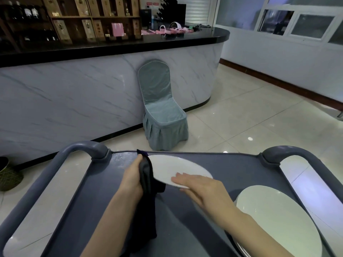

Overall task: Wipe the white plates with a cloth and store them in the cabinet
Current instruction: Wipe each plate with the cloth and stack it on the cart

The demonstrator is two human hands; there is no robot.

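A white plate (174, 168) is held above the grey cart top (232, 169). My left hand (132, 178) grips a dark cloth (147, 184) against the plate's left edge; the cloth hangs down to the cart. My right hand (199, 186) lies across the plate's near right rim, fingers straight on top, thumb under the rim. A stack of white plates (278, 219) sits on the cart at the right, under my right forearm.
The cart has raised grey handles at the left (81, 147) and right (289, 153). A chair in a blue-grey cover (161, 112) stands ahead against a marble-fronted counter (74, 101). A woven basket (8, 175) sits on the tiled floor at the left.
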